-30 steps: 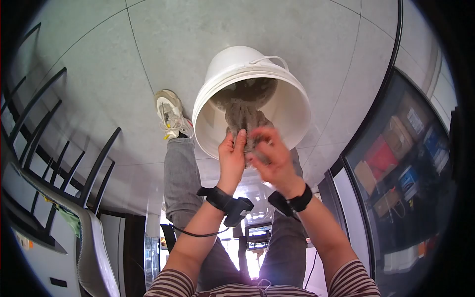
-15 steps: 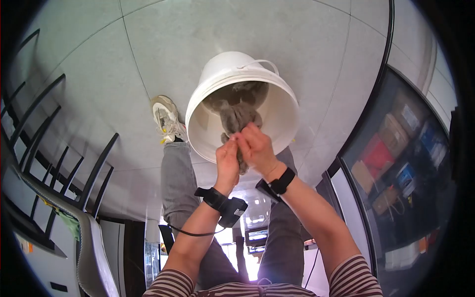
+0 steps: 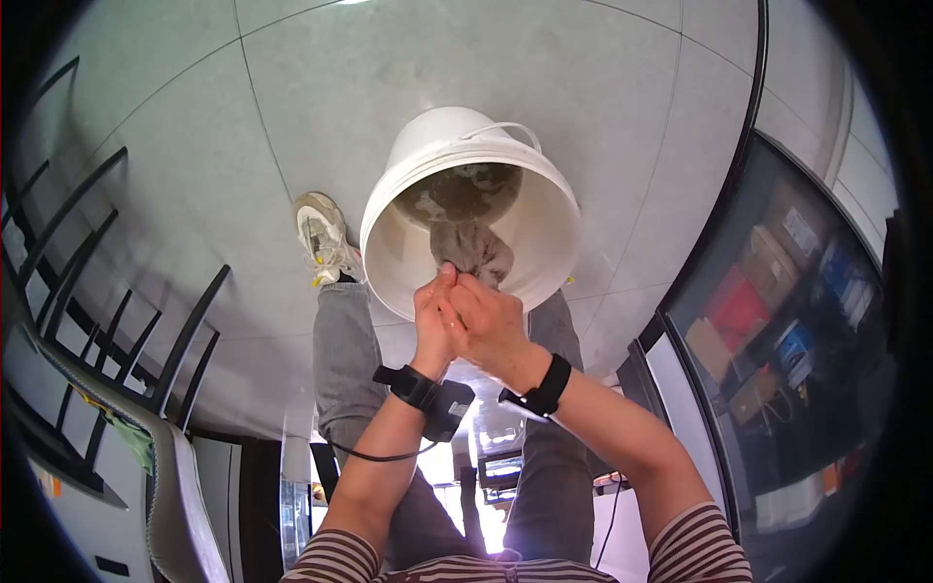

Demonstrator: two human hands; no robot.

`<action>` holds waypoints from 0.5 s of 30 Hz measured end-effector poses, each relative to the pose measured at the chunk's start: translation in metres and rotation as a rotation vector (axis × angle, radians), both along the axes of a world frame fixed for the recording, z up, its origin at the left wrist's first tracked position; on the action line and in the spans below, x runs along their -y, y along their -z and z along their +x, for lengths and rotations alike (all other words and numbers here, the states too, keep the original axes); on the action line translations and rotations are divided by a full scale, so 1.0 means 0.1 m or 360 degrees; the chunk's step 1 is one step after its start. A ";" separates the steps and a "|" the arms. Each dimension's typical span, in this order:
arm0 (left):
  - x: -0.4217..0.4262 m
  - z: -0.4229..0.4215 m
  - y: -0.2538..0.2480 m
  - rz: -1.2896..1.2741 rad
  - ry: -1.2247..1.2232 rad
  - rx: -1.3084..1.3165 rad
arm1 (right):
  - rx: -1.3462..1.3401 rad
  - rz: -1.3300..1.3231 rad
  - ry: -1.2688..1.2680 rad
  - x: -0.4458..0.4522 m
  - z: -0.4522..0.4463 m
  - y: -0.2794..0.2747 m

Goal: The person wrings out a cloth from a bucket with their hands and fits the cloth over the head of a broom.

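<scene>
Grey-brown cloth (image 3: 471, 250), wet-looking and bunched, hangs over the inside of a white bucket (image 3: 552, 228), its lower part hidden by the fingers. Both hands are curled closed and pressed together on it at the near rim, the left hand (image 3: 432, 313) against the right hand (image 3: 493, 325). Murky water (image 3: 471, 194) lies deeper in the bucket, which stands on the tiled floor (image 3: 622, 126).

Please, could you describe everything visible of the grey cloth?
The cloth is grey-brown, looks like soft, damp fabric, and is bunched into folds. The left hand and right hand grip its near part, hiding it; the rest shows against the open white bucket. Whether it touches the bucket, I cannot tell.
</scene>
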State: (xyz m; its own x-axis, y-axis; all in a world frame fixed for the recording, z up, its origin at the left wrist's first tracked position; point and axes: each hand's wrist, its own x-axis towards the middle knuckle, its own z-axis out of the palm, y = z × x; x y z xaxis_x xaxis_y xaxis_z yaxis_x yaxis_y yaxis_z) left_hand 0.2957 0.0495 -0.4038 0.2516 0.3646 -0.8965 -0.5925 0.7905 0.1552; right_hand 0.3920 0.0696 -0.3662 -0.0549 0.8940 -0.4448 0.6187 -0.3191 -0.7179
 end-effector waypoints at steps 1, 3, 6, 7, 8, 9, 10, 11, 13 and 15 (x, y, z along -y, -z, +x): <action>0.06 0.01 0.00 -0.0006 0.0001 -0.0004 | -0.0004 -0.0006 0.0001 0.05 0.02 0.10; 0.16 0.11 -0.03 0.0150 0.0450 -0.0491 | 0.0187 0.0076 0.0015 0.07 0.17 0.42; 0.15 0.21 -0.02 0.0144 0.0376 -0.0521 | 0.0240 -0.0247 0.0057 0.06 0.23 0.40; 0.08 0.21 -0.04 0.0145 0.0370 -0.0521 | 0.0246 -0.0176 0.0033 0.06 0.19 0.30; 0.01 0.18 -0.06 -0.0054 0.0202 -0.0390 | 0.0160 0.0009 0.0019 0.07 0.12 0.17; -0.03 0.14 -0.08 -0.0258 0.0036 -0.0260 | 0.0154 0.0001 0.0017 0.09 0.08 0.16; 0.06 0.08 -0.01 -0.0171 0.0057 -0.0180 | 0.0137 0.0060 0.0004 0.13 0.04 0.16; 0.09 0.06 -0.02 -0.0178 0.0064 -0.0185 | 0.0120 0.0124 -0.0004 0.15 0.01 0.16; 0.13 0.08 -0.05 -0.0032 0.0638 -0.0440 | 0.0152 0.0236 -0.0097 0.09 0.16 0.35; 0.16 0.14 -0.05 0.0079 0.0589 -0.0450 | 0.0315 -0.0258 0.0063 0.06 0.26 0.45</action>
State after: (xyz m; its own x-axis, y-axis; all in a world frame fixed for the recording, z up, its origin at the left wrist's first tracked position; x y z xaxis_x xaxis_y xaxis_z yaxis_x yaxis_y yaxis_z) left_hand 0.3099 0.0334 -0.3988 0.1214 0.3403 -0.9324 -0.2009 0.9284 0.3127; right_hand 0.4184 0.0640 -0.4110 0.0810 0.8099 -0.5809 0.7269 -0.4468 -0.5216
